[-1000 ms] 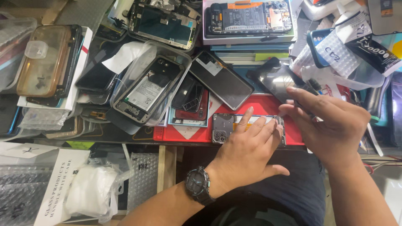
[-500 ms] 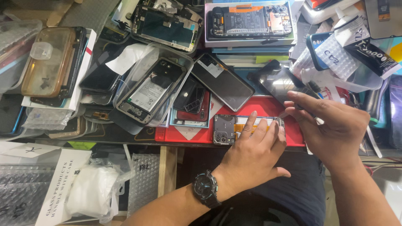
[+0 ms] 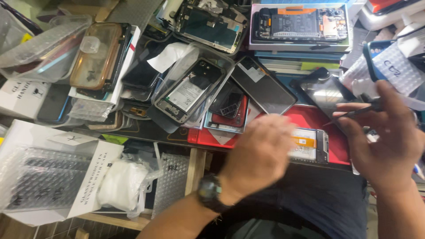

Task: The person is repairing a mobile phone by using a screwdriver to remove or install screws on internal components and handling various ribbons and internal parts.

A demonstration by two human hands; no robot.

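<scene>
An opened phone (image 3: 311,146) with an orange flex strip lies on a red mat (image 3: 310,118) at the bench's front edge. My left hand (image 3: 261,152), with a dark watch on its wrist, is blurred by motion. It covers the phone's left end, and its grip cannot be made out. My right hand (image 3: 389,137) is up at the right of the phone, apart from it. Its fingers pinch thin dark tweezers (image 3: 354,113), whose tip points left over the mat.
Behind the mat lie several opened phones, screens and back covers, one in a clear plastic tray (image 3: 190,88). A boxed phone frame (image 3: 299,24) sits at the back. White boxes (image 3: 53,177) and bubble wrap (image 3: 172,181) are at the left front.
My left hand has shifted left off the phone's right half, which now shows. My right hand has drawn back to the right with the tweezers.
</scene>
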